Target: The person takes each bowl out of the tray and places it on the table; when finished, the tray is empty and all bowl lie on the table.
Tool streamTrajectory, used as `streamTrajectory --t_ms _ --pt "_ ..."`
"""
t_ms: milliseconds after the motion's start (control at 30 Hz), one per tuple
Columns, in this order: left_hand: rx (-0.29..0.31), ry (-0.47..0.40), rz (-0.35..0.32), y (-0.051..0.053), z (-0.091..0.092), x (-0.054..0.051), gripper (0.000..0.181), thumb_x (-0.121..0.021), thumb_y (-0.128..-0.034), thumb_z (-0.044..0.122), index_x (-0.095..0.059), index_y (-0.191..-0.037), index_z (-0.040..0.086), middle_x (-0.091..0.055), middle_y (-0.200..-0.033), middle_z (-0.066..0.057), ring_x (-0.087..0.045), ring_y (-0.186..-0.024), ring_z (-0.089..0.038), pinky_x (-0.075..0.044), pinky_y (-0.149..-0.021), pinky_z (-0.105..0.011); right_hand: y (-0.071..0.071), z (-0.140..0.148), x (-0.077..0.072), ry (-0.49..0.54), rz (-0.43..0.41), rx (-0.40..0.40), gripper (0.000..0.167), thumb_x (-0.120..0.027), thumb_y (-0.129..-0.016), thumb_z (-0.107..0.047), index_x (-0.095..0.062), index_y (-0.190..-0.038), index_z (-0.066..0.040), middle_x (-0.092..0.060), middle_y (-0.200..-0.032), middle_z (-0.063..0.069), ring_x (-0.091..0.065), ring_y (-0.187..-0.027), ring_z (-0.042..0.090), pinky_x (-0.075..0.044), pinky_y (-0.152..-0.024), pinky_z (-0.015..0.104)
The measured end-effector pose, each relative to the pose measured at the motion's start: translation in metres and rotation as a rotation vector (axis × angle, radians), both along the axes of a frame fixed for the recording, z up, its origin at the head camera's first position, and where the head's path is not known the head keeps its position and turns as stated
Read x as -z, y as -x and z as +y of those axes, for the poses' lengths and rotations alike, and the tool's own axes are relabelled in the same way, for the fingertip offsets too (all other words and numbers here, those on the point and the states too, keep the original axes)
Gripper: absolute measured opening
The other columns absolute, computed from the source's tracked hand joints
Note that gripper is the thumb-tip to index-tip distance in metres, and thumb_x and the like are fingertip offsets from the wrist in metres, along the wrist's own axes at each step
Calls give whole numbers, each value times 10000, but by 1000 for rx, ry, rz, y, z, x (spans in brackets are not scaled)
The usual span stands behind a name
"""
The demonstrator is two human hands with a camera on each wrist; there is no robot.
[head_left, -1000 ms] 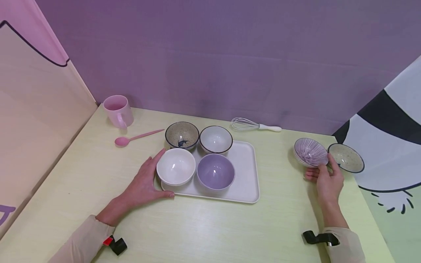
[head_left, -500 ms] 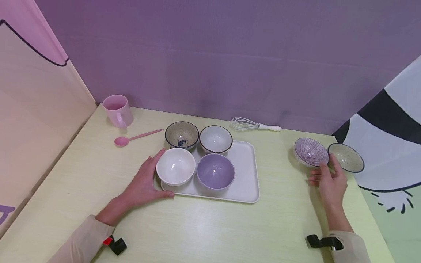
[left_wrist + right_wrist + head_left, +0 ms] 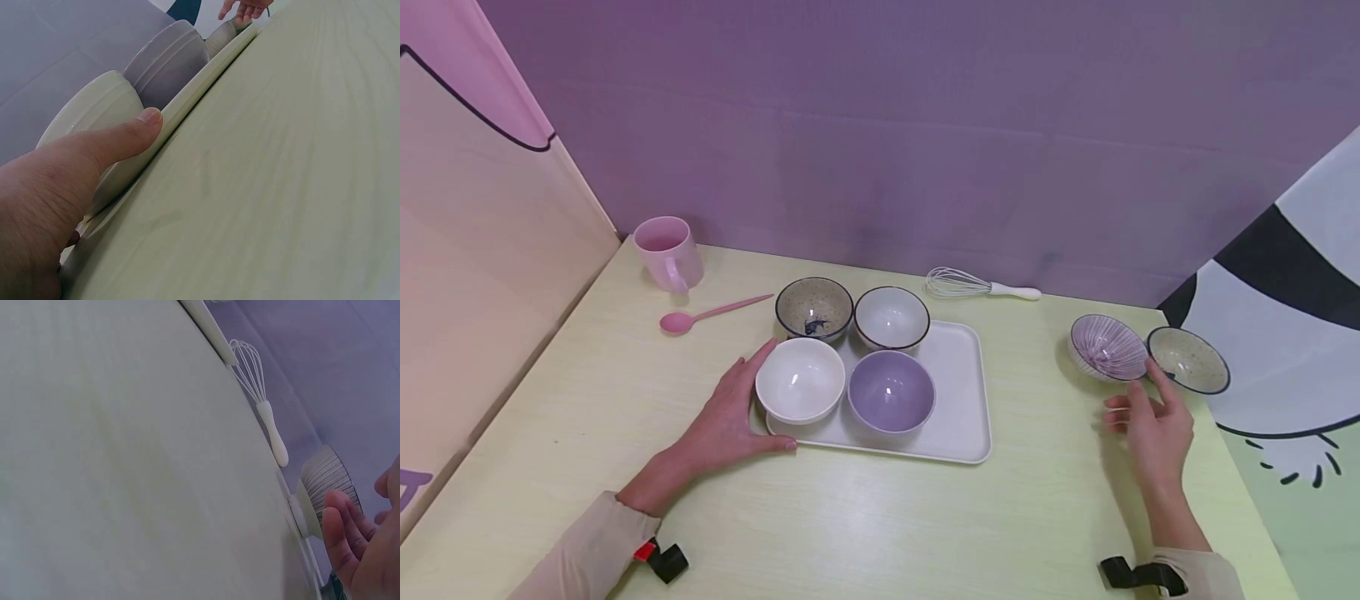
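A white tray (image 3: 958,392) bears a white bowl (image 3: 801,381), a purple bowl (image 3: 892,393), a speckled bowl (image 3: 815,308) and a dark-rimmed white bowl (image 3: 892,318). My left hand (image 3: 722,425) is spread around the tray's left end beside the white bowl; in the left wrist view its straight thumb (image 3: 134,134) lies along the tray's front edge. At the far right, my right hand (image 3: 1153,429) is just in front of a purple-striped bowl (image 3: 1107,347) and a second speckled bowl (image 3: 1187,360), fingers loosely bent and gripping nothing. Whether a fingertip touches either bowl, I cannot tell.
A pink mug (image 3: 668,257) stands at the back left, with a pink spoon (image 3: 677,323) in front of it. Behind the tray, a white whisk (image 3: 958,283) lies near the table's back edge. A purple backdrop (image 3: 880,150) rises behind the table.
My right hand has shifted slightly right and toward the front edge, its lower fingers moving away from the striped bowl. My left hand and the bowls have stayed in place.
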State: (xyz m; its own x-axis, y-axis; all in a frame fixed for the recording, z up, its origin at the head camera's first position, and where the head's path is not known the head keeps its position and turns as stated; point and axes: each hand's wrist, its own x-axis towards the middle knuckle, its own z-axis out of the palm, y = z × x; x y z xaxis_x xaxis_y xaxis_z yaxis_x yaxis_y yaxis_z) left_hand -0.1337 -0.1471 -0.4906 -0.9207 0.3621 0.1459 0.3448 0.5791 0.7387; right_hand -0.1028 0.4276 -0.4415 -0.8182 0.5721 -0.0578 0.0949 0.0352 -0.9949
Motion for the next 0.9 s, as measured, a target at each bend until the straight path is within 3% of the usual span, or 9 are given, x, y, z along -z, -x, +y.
streamTrajectory --t_ms 267,633,900 --pt "-4 2 7 -1 0 -1 1438 -1055 -692 507 -175 -1788 204 -405 -1738 -157 -328 -1581 -471 -339 -1258 -755 -10 -22 0 -56 15 -47 564 -606 -1146 -165 -470 -1692 -129 -772 -720 -60 -719 -572 80 -606 -544 187" --pt "-4 7 -7 0 0 -1 1428 -1046 -705 521 -172 -1789 206 -374 -1761 -167 -263 -1618 -515 -299 -1267 -779 -23 -62 -1 -189 83 -194 426 -618 -1131 -86 -634 -1556 -111 -780 -780 -39 -717 -609 87 -612 -565 183" --pt "-6 7 -12 0 0 -1 1427 -1044 -706 520 -170 -1790 207 -355 -1774 -171 -230 -1634 -532 -265 -1281 -780 -24 -88 0 -306 110 -307 389 -617 -1129 -52 -670 -1513 -86 -761 -801 -10 -709 -611 103 -611 -564 199"
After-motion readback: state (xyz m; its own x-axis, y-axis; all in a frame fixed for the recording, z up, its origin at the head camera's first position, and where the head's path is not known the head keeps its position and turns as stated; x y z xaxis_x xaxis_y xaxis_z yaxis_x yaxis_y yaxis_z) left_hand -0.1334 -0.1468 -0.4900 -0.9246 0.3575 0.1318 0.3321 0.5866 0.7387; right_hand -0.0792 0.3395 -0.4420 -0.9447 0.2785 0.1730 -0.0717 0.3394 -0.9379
